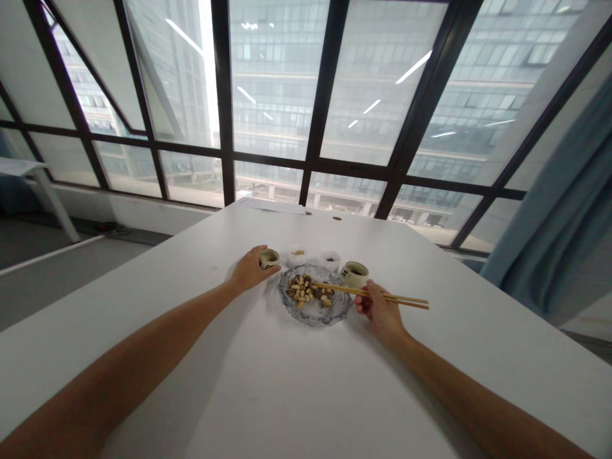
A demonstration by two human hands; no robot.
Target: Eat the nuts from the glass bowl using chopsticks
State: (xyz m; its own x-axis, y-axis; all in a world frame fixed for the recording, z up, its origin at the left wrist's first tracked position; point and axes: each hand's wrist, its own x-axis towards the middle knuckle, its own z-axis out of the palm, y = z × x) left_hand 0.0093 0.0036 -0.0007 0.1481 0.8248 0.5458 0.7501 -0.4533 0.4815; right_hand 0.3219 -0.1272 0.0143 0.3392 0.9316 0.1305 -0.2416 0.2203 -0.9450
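My left hand [251,269] is wrapped round the left side of a small pale-green ceramic cup [269,257] with dark marks on it. In my right hand [381,307] is a pair of wooden chopsticks [404,300], pointing left. Their tips reach among mixed nuts and seeds [302,291] on a scalloped clear glass plate [318,317]; I cannot tell whether a piece is between them. A second ceramic cup [354,273] with dark characters stands just beyond my right hand. Behind the plate are two small white dishes, the left dish [297,258] with pale pieces, the right dish [329,261] with dark ones.
All of this stands on a large white table [287,395]. Paper sheets [272,206] and a small round brown item [337,218] lie at its far edge. Beyond are dark-framed windows, with a blue curtain [549,210] at the right and another white table [21,167] at the left.
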